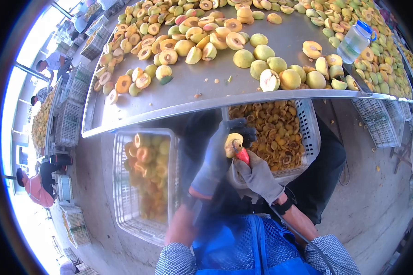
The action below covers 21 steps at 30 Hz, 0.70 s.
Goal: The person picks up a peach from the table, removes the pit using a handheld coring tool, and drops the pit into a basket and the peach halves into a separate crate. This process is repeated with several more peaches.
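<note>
My left hand point(215, 158), in a grey glove and smeared by motion, is closed round a yellow peach half point(233, 143), cut face toward me. In its grey glove, my right hand point(261, 175) grips a small red-handled pitting knife point(242, 156), whose thin curved metal tip touches the cut face. Both hands are above the near left part of a white crate point(310, 135) full of brownish-orange pit pieces point(273, 133). To the left, another white crate point(119, 183) contains peach halves point(147, 169).
A metal table point(206, 91) with a raised rim bears many whole and halved peaches point(215, 39). A blue-capped bottle point(354, 43) and a dark flat object point(357, 79) are on its right side. Stacked crates point(381, 121) and a seated person point(39, 185) are farther off.
</note>
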Motion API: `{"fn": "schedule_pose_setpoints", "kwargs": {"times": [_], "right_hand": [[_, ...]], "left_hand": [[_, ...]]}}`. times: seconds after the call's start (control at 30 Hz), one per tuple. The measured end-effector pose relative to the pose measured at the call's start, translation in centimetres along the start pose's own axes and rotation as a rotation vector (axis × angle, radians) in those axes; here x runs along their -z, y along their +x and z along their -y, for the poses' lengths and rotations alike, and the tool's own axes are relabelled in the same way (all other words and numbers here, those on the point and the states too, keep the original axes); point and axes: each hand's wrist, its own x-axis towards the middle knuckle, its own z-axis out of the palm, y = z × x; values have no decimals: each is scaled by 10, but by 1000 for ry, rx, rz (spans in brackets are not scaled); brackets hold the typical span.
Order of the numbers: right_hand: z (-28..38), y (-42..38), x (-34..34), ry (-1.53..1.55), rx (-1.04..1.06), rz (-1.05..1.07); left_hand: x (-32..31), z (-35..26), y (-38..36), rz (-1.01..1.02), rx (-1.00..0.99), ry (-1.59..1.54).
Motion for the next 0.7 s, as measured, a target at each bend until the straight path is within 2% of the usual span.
{"fn": "schedule_pose_setpoints", "kwargs": {"times": [0.07,0.1,0.13,0.17,0.2,0.3,0.33,0.4,0.47,0.6,0.7], "right_hand": [[4,0,0,-25,-67,14],[8,1,2,-26,-66,15],[12,2,4,151,-113,97],[15,1,5,327,-162,178],[15,1,6,325,-165,176],[16,-2,5,460,-265,270],[16,-3,4,469,-267,266],[20,-6,6,479,-268,261],[29,-9,15,773,-612,415],[20,-14,10,780,-529,441],[17,-14,12,827,-489,453]], "left_hand": [[2,-4,0,-94,188,58],[-5,-3,-2,-133,148,172],[-5,0,-3,-133,148,170],[-4,4,-4,-107,76,230],[-4,7,-4,-79,2,290],[-3,2,-2,3,-15,300],[-2,-2,-2,1,-13,302],[0,-8,1,117,141,303],[7,-10,2,184,173,252],[13,-8,5,301,251,143],[14,-1,4,287,191,3]]}}
